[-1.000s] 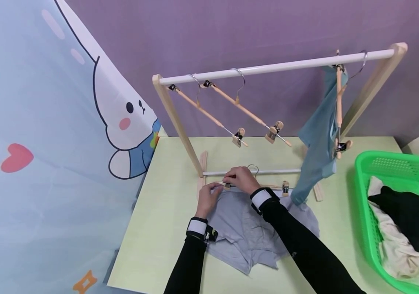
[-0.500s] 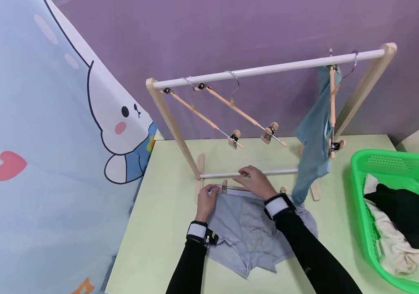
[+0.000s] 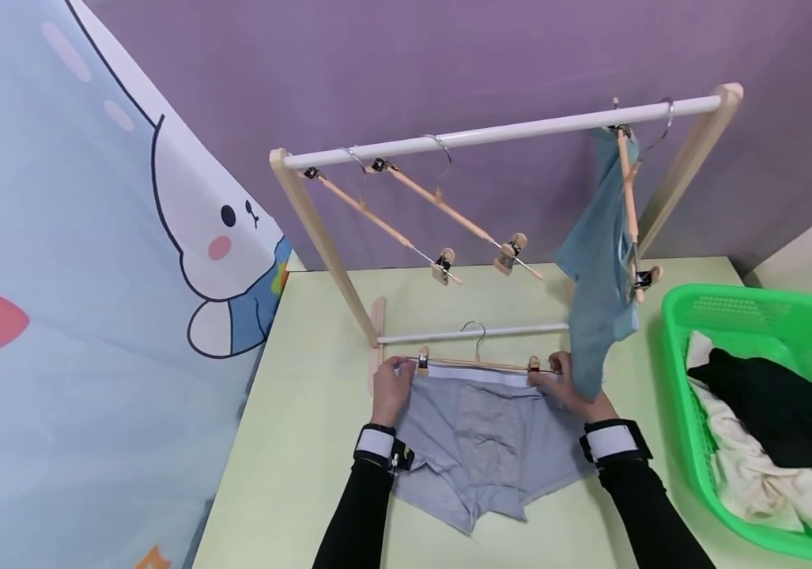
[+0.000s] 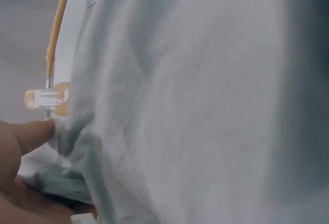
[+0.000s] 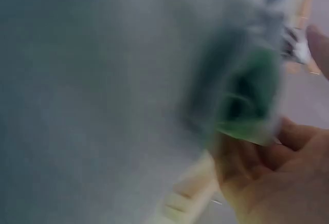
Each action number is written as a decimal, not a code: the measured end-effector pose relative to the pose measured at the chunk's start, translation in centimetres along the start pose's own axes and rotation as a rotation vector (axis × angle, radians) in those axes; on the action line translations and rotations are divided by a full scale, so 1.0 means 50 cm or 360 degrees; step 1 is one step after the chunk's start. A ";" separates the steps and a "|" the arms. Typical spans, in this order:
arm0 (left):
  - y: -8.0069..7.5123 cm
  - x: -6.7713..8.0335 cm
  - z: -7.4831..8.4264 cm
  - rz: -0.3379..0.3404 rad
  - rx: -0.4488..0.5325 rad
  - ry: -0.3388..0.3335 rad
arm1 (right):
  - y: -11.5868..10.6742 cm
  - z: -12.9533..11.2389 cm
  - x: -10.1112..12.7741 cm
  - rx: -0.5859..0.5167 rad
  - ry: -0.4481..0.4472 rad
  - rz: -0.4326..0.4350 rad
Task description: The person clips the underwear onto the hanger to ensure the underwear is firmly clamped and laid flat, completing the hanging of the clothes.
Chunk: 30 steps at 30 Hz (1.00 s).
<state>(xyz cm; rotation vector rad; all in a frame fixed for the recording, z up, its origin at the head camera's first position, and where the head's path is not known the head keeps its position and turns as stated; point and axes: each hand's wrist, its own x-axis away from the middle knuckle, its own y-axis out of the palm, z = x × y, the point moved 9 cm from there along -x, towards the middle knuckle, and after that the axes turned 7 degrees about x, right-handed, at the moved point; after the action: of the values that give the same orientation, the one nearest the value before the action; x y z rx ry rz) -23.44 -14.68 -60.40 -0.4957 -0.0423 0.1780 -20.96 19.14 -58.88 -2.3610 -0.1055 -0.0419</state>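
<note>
Grey boxer briefs (image 3: 491, 427) lie on the pale green table, their waistband along a wooden clip hanger (image 3: 477, 363). A clip (image 3: 423, 361) stands on the waistband's left end, another clip (image 3: 534, 365) at its right. My left hand (image 3: 391, 391) pinches the hanger's left end beside the clip; in the left wrist view, the thumb (image 4: 36, 131) touches the rod, with fingers partly hidden by cloth. My right hand (image 3: 576, 391) is at the right clip, partly behind a hanging blue garment (image 3: 594, 269). In the blurred right wrist view, its thumb (image 5: 320, 49) stands apart from the fingers.
A rack with a white top rail (image 3: 505, 130) stands over the table (image 3: 306, 442). Two bare clip hangers (image 3: 377, 221) hang at its left, the blue garment at its right. A green basket (image 3: 683, 411) at the right holds black and cream clothes (image 3: 768, 411).
My right hand has left the left clip and moved right along the waistband to the right clip. My left hand stays at the hanger's left end. The head view has shifted slightly.
</note>
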 end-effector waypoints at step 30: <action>-0.194 -0.128 0.186 0.0370 -0.0065 0.0282 | 0.023 -0.055 0.045 -0.0474 -0.0515 -0.0267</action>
<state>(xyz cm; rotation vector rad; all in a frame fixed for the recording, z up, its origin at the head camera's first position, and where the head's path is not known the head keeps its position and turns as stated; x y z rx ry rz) -28.96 -19.87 -47.57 -0.5549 0.1856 0.3604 -18.61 16.54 -57.61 -2.6322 -0.4840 0.2612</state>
